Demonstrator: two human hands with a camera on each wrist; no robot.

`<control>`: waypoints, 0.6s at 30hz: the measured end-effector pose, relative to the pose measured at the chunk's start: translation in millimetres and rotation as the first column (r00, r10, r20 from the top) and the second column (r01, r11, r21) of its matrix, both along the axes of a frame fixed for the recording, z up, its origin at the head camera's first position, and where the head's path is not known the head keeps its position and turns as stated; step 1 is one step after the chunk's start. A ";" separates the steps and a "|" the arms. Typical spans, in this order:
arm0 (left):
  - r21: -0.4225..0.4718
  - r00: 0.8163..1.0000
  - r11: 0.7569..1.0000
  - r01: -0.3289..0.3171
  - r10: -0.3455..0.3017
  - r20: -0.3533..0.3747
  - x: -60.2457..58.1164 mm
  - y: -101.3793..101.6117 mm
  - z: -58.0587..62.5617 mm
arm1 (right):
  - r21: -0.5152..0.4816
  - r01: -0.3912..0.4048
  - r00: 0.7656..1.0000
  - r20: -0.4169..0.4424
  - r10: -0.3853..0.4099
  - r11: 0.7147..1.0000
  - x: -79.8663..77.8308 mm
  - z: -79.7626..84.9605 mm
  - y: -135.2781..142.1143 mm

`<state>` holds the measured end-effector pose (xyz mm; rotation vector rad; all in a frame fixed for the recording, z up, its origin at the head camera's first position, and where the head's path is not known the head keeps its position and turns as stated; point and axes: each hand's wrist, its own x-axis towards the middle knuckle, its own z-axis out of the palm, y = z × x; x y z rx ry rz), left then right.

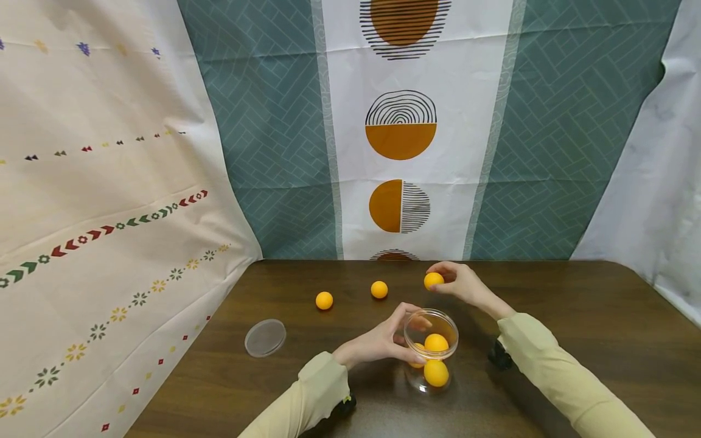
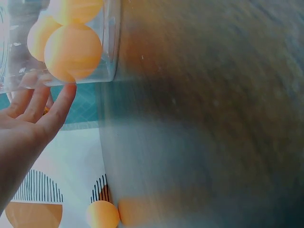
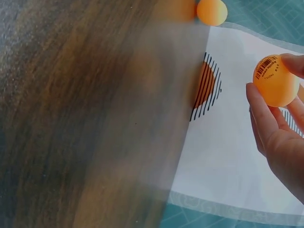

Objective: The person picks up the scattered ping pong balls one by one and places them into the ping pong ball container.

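Observation:
My left hand (image 1: pixel 382 342) grips the side of a clear plastic jar (image 1: pixel 447 328) with an open top, thumb on the near side and fingers behind. Inside the jar lie three orange ping-pong balls (image 1: pixel 436 373); the left wrist view shows them stacked against the clear wall (image 2: pixel 110 42). Beyond the jar and slightly right, my right hand (image 1: pixel 462 286) holds another orange ping-pong ball (image 1: pixel 433 280) between thumb and fingers, above the table. Small dark print shows on that held ball (image 3: pixel 275 85) in the right wrist view.
Two loose orange balls rest on the dark wooden table (image 1: pixel 547 304): one ball (image 1: pixel 379 289) near the back edge, the other ball (image 1: pixel 324 300) farther left. A round clear lid (image 1: pixel 265 337) lies flat at the left. Patterned cloth (image 1: pixel 263 134) hangs behind the table.

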<state>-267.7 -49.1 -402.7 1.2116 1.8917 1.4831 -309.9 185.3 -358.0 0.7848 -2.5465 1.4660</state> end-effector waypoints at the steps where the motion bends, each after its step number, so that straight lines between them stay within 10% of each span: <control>1: -0.002 1.000 1.000 -0.001 0.001 0.000 0.0 0.1 -0.3 | -0.003 -0.003 1.000 0.000 0.003 1.000 3.8 4.2 -1.5; 18: 0.015 1.000 1.000 0.017 -0.017 -0.004 10.7 -1.1 17.3 | -0.035 -0.031 0.998 -0.046 0.030 0.999 -7.9 -3.3 1.3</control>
